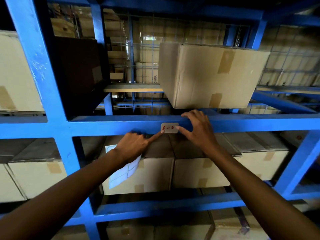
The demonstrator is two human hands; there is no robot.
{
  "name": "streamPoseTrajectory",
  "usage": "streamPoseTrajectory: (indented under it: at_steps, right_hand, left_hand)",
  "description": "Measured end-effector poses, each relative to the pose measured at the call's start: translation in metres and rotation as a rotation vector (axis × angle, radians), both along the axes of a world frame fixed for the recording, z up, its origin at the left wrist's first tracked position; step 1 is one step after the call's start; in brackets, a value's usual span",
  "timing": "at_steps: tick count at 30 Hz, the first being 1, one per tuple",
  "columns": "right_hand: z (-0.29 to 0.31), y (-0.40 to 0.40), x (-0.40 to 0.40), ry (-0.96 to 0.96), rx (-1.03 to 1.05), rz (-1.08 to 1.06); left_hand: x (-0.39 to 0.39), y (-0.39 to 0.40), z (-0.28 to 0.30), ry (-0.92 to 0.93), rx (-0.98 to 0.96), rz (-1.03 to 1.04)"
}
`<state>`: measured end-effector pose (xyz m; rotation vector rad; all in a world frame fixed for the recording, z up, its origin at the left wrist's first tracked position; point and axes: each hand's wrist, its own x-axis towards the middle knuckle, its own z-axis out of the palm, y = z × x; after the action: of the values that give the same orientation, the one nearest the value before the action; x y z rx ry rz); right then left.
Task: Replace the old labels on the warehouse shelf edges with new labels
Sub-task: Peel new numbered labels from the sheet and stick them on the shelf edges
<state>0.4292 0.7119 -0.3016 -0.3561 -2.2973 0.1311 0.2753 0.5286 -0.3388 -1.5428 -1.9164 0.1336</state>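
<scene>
A small white label [170, 127] with red handwriting sits on the front edge of the blue shelf beam [107, 126]. My left hand [136, 146] points its index fingertip onto the label's lower left corner while its other fingers curl around a white label sheet [123, 172] that hangs below the wrist. My right hand [199, 129] rests over the beam just right of the label, thumb tip against the label's right edge, fingers spread on top of the beam.
A large cardboard box [211, 75] stands on the shelf right above my right hand. Rows of taped boxes [200, 172] fill the shelf below. A blue upright post [52, 101] rises at left, with wire mesh behind.
</scene>
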Motion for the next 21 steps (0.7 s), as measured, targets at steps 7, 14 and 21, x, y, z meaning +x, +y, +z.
streamPoseTrajectory:
  at_steps: [7,14,21]
  right_hand:
    - [0.015,0.02,-0.015,-0.224,0.174,-0.041]
    - [0.024,0.038,-0.015,-0.337,0.313,0.023]
    - [0.017,0.043,-0.021,-0.352,0.294,0.032]
  left_hand:
    - [0.0,0.002,0.002,-0.01,-0.089,0.038]
    - [-0.002,-0.003,0.007,-0.028,-0.129,0.011]
    - [-0.001,-0.003,0.008,-0.063,-0.132,0.007]
